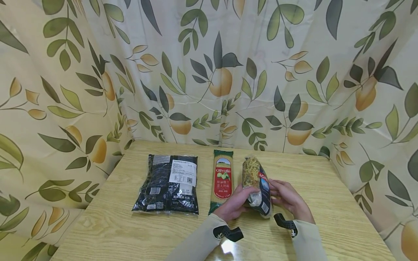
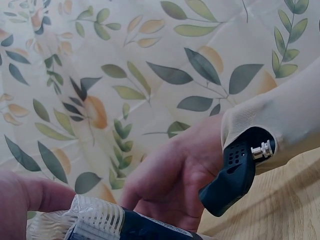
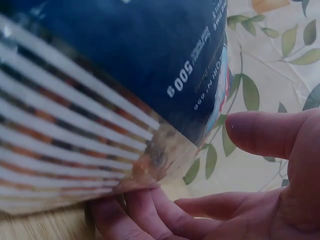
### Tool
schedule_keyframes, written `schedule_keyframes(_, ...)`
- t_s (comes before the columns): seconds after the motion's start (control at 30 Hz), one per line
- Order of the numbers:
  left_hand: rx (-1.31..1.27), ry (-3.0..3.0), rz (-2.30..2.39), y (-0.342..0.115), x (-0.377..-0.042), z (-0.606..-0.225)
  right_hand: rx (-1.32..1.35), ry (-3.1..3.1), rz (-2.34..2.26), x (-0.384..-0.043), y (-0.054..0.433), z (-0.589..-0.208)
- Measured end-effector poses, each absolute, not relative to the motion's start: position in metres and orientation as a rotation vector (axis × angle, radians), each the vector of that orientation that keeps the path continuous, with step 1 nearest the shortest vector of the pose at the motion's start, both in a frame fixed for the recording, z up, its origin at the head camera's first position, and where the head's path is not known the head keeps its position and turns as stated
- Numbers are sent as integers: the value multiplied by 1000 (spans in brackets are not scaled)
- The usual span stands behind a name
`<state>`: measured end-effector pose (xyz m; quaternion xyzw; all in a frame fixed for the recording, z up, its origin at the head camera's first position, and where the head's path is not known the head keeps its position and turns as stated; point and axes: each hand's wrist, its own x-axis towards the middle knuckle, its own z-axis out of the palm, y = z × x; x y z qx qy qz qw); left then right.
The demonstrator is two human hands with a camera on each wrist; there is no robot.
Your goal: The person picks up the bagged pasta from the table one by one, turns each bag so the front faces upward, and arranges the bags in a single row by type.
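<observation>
A bag of pasta (image 1: pixel 251 170), clear with a dark blue label and white stripes, is tilted between the two hands over the table. My left hand (image 1: pixel 236 203) grips its near left side, thumb across the top; the fingers beneath are mostly hidden. On the bag's right side is my right hand (image 1: pixel 290 197). In the right wrist view, the right fingers (image 3: pixel 145 210) touch the bag's underside, while the thumb stands apart from it. "500 g" shows on the blue label (image 3: pixel 150 65). Left of the bag lies a spaghetti packet (image 1: pixel 223 177) with a red label.
A large black plastic bag (image 1: pixel 160 195) with white labels lies on the left of the wooden table (image 1: pixel 107 224). A leaf-and-fruit patterned curtain (image 1: pixel 202 101) hangs behind the table and along both sides. Each wrist carries a small black camera mount (image 1: pixel 228 233).
</observation>
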<state>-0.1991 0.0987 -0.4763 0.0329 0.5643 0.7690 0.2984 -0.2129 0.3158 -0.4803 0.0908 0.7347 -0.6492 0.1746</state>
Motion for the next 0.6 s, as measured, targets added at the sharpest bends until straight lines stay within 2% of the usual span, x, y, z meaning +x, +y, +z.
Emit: schedule_keyframes(0.6, 146, 1415, 2051, 94, -198, -476, 307, 1887, -2009, -214, 316, -485)
